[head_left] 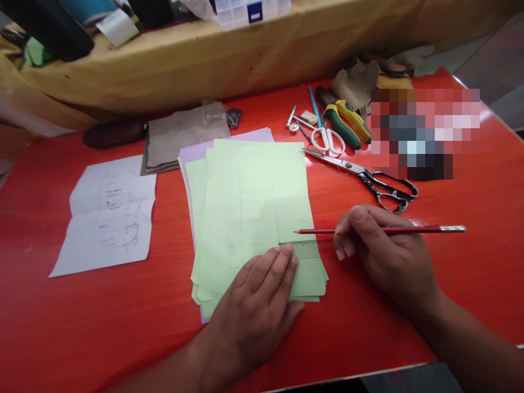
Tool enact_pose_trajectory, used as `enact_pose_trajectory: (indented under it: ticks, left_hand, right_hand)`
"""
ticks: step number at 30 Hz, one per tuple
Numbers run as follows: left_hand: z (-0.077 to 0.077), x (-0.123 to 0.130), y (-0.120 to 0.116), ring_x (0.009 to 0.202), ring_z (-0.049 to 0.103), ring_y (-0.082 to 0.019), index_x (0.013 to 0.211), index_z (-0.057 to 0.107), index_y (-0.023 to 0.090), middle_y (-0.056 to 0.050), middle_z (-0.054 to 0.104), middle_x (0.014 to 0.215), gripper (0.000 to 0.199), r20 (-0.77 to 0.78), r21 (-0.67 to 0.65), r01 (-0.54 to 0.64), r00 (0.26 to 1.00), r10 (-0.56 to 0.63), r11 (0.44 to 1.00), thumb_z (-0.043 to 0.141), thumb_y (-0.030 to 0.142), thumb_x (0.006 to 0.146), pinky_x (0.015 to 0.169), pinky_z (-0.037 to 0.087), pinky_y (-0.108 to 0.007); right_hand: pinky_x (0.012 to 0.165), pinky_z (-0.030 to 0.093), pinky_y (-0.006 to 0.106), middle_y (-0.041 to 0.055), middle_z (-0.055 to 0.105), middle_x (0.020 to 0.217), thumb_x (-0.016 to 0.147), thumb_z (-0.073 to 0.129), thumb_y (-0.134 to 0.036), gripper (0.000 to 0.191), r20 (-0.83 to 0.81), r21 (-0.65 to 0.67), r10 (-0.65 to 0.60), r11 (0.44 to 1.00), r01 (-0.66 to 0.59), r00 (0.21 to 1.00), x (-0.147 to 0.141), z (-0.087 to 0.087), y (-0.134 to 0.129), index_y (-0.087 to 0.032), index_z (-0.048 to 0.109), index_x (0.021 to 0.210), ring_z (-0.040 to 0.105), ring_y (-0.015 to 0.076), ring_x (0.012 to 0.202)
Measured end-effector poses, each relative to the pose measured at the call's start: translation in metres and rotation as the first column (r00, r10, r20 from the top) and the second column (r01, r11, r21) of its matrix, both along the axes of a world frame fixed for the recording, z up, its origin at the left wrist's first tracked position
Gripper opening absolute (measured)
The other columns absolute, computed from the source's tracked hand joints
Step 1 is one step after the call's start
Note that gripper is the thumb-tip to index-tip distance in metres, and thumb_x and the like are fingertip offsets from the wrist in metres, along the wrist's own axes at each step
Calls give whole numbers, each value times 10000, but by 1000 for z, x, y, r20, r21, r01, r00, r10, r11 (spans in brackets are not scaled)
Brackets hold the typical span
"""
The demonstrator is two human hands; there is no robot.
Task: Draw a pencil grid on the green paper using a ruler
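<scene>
Left hand (262, 305): outstretched flat, grasping nothing, apparently steadying the ruler (303, 250) beneath | green sheet (221, 202): under the ruler | right hand (388, 256): closed round the red pencil (434, 229), leaving its point free, left of the grip.

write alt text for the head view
A person's left hand rests on a clear flat ruler atop pale green paper; the right hand holds a slim red pencil. Black-handled metal scissors lie on a glossy red table.
</scene>
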State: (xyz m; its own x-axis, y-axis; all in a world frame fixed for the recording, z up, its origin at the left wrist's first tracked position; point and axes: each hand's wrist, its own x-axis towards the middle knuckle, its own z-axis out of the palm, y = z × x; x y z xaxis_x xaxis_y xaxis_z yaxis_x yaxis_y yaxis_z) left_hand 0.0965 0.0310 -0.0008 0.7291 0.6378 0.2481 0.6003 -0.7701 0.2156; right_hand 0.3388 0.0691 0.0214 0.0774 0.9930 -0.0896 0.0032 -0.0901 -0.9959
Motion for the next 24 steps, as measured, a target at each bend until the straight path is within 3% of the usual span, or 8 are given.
enact_pose_trajectory:
  ticks: [24]
  left_hand:
    - [-1,0,0,1448,544,-342,1523,539,-14,-222,538,1610,521,0,5,3,1000,-3,1000,526,308,1113,1174,502,-478]
  right_hand:
    - [560,479,319,-16,601,555,1094,610,-459,394,19,10,4,1000,-4,1000,1,1,-1,-232,735,796,610,160,522]
